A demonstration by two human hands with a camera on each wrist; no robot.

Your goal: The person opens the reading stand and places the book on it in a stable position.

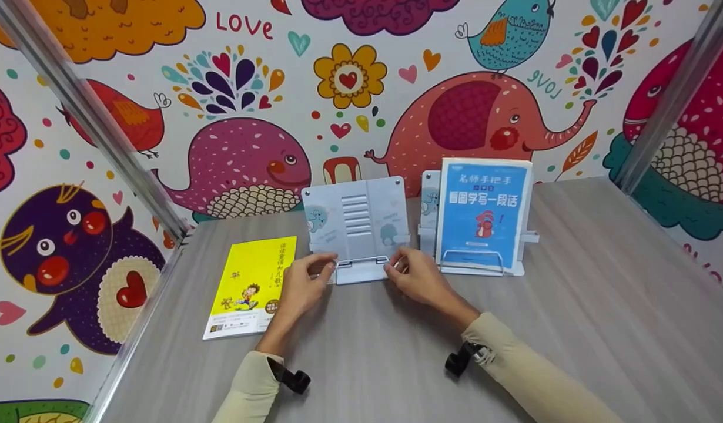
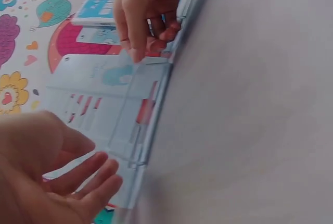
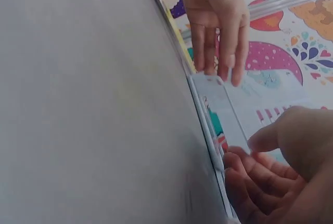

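A pale book stand (image 1: 355, 217) with slots and cartoon prints leans upright on the table, its wire page holder (image 1: 361, 259) across the lower front. My left hand (image 1: 305, 285) is at the stand's lower left corner, its fingers (image 2: 99, 182) loosely extended with nothing held, fingertips close to the wire's left end. At the other end, my right hand (image 1: 417, 276) pinches the wire's corner between thumb and fingers, as the right wrist view shows. A yellow book (image 1: 250, 288) lies flat, partly under my left forearm in the head view.
Right of the stand, a second book stand (image 1: 429, 194) holds a blue-covered book (image 1: 485, 205) upright behind its wire. Behind both rises a wall (image 1: 350, 141) with cartoon animals. Metal posts (image 1: 97, 123) edge the table (image 1: 361, 358).
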